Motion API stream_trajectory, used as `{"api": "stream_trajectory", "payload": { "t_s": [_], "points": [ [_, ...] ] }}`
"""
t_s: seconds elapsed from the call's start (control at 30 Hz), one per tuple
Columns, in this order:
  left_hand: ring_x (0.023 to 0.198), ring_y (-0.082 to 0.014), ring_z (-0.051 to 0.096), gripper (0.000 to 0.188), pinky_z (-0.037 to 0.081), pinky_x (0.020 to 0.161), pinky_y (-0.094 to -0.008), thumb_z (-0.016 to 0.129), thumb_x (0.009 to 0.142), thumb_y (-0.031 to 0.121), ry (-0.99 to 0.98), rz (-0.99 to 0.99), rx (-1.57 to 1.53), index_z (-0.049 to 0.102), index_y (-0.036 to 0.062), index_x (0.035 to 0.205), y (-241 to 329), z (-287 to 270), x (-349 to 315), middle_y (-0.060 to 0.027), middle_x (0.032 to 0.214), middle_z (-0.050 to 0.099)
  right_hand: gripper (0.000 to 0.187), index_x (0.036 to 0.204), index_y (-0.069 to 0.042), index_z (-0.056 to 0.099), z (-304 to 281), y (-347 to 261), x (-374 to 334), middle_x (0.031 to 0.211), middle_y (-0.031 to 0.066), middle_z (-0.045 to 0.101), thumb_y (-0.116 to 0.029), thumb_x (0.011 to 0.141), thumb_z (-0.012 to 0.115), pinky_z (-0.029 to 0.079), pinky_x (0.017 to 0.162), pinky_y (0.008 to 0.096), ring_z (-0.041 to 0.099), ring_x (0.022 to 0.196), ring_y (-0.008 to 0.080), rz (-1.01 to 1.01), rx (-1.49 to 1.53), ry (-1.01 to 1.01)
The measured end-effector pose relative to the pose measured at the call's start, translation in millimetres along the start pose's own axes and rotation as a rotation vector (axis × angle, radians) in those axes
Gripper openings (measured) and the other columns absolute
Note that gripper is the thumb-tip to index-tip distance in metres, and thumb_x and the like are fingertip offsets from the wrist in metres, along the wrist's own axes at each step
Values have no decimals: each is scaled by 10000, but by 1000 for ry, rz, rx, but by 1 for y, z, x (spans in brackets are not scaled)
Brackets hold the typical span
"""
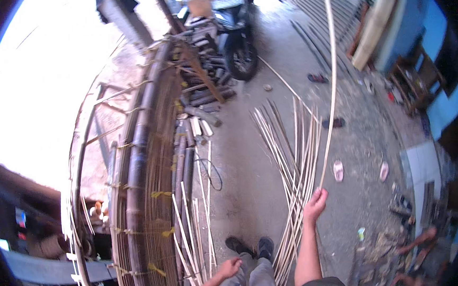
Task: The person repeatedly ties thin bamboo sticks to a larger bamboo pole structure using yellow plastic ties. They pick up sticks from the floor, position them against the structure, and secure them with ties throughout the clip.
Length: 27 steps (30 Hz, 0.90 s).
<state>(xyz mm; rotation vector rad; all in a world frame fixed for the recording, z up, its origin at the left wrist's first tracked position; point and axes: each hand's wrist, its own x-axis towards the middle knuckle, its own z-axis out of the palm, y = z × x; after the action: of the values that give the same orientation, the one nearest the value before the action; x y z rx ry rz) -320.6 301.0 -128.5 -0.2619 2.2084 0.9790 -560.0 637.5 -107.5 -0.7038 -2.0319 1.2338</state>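
Note:
My right hand [315,200] is closed around the lower end of a long, pale bamboo strip [332,92], which rises past the top edge of the picture. Below and beside that hand, a loose bundle of similar bamboo strips [296,185] lies fanned out on the floor. My left hand [230,267] is low in front of my legs, fingers curled in, with nothing visible in it. Left of it, more pale strips [194,231] lean near a long frame [140,163] of dark poles, thin strips and yellow ties.
A motorbike [241,43] stands beyond a pile of cut bamboo pieces [207,72]. Pink sandals [338,171] lie on the floor to the right. At the lower right another person's arm [418,241] shows. A wooden chair [416,79] stands by the blue wall.

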Motion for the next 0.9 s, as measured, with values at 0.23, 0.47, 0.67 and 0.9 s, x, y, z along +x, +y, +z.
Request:
{"api": "stream_trajectory", "payload": {
  "t_s": [0.23,0.47,0.67,0.9],
  "points": [
    [1096,-386,571,476,457,961,-413,607,908,179,815,474,-30,467,-22,1317,123,-202,-55,-248,1221,557,185,1121,-111,497,136,-347,-92,719,-32,445,-248,1040,403,350,458,194,382,537,33,169,921,-839],
    [764,-278,596,370,477,693,-383,665,865,122,1191,-53,-232,509,8,1180,99,-267,-200,-160,904,578,149,1129,-156,410,151,-464,-270,691,-22,406,-273,1035,412,389,450,232,393,507,54,699,1182,-1320],
    [777,-356,612,218,485,703,-413,653,882,169,1355,-343,-240,590,23,1031,59,-272,-276,-177,887,617,145,1111,-79,381,143,-468,-359,762,53,525,-203,1045,347,515,616,304,569,653,139,578,1040,-1671],
    [783,-294,649,288,517,700,-362,682,881,229,1449,-212,-367,609,24,1069,97,-316,-238,-172,971,657,172,1071,-86,434,198,-526,-295,790,50,516,-249,1024,407,523,574,301,541,618,151,633,1210,-1592]
  ]
}}
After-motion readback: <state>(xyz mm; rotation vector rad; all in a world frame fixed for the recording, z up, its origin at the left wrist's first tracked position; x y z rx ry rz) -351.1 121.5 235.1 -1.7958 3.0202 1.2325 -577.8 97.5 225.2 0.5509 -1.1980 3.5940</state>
